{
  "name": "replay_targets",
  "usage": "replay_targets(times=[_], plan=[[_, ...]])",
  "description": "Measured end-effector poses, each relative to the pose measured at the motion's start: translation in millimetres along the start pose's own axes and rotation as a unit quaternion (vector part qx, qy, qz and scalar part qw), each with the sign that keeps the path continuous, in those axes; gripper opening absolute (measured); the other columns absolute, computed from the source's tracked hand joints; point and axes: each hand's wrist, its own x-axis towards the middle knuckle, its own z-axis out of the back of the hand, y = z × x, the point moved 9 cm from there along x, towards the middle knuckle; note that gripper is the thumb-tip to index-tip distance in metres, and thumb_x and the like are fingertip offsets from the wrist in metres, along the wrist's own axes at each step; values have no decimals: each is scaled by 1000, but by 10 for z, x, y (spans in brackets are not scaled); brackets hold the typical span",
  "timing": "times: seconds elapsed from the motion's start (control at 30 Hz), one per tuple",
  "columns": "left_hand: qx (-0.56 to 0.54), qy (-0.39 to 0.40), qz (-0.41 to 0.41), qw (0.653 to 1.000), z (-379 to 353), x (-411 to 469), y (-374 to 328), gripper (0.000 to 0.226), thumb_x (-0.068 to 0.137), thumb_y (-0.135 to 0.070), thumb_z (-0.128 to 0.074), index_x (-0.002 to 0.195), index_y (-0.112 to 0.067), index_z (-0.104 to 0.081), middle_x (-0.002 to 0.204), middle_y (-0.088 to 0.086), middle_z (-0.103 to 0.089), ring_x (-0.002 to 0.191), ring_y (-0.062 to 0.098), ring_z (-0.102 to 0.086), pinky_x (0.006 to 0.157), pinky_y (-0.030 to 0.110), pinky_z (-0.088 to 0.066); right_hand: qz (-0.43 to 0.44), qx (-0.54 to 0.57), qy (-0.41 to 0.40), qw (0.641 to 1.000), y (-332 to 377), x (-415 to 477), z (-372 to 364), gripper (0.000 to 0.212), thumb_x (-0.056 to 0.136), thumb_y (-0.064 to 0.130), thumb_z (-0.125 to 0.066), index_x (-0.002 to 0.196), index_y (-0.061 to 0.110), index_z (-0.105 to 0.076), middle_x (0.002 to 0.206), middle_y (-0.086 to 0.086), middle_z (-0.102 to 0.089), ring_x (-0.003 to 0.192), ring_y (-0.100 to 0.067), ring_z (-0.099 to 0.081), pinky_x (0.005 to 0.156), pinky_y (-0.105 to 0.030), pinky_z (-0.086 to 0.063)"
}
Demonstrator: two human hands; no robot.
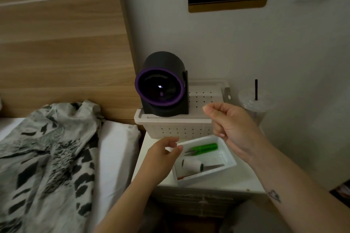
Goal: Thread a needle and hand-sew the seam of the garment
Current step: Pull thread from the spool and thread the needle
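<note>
Right hand (233, 125) raised, thumb and forefinger pinched, perhaps on something too fine to see. Left hand (161, 157) loosely curved, fingertips apart, beside the white tray (230, 159) holding the thread spool (191, 164). The garment (47, 147) lies left.

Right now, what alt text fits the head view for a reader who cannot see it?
A left hand and a raised right hand, its fingertips pinched, hover above a white tray holding green snips and a white thread spool on a bedside table; no thread shows between them. A patterned garment lies on the bed at left.
</note>
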Motion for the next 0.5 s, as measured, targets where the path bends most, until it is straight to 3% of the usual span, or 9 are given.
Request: replay_targets(times=[0.13,0.27,0.33,0.5], plan=[[-8,-21,-61,998,73,-52,-217,25,95,-33,-55,120,-36,-57,103,-27,-57,86,-7,-56,64,-1,-41,6,-47,15,999,68,-14,-76,8,72,39,-67,74,35,-73,47,9,-46,44,-8,-32,47,-15,-38],[-92,-64,-129,985,266,-146,-589,20,93,-32,-57,106,-47,-61,95,-24,-66,84,-3,-59,71,6,-47,29,-73,31,996,184,17,-167,6,77,37,-68,78,34,-73,47,12,-45,43,-4,-35,45,-13,-37],[-143,-56,-142,978,341,-175,-761,20,91,-32,-58,106,-45,-64,95,-24,-69,79,2,-62,70,9,-49,41,-92,35,994,258,29,-206,7,83,32,-66,81,31,-73,47,12,-44,43,-3,-36,45,-12,-37],[-226,14,-150,962,377,-227,-1021,23,84,-34,-63,105,-29,-69,87,-14,-73,63,-4,-58,61,11,-46,40,-107,53,992,353,8,-274,10,87,29,-63,87,23,-71,49,11,-50,44,-2,-38,47,-16,-39]])
